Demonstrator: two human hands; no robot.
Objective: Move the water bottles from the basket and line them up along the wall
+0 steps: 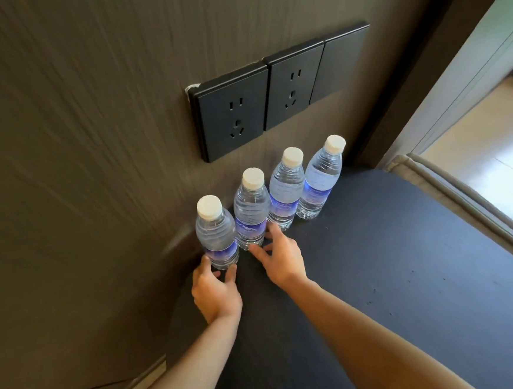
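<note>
Dark tabletop [377, 261], four upright white-capped water bottles [250, 210] in a row on it.

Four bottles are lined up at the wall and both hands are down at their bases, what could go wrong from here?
1. The right hand touches the second bottle low down; a nudge might topple it into the third bottle, which stands right beside it.
2. The left hand holds the nearest bottle at its base; it could tip on release.

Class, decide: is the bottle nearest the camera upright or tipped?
Upright: the nearest bottle stands on its base, cap on top, left hand holding its bottom.
</note>
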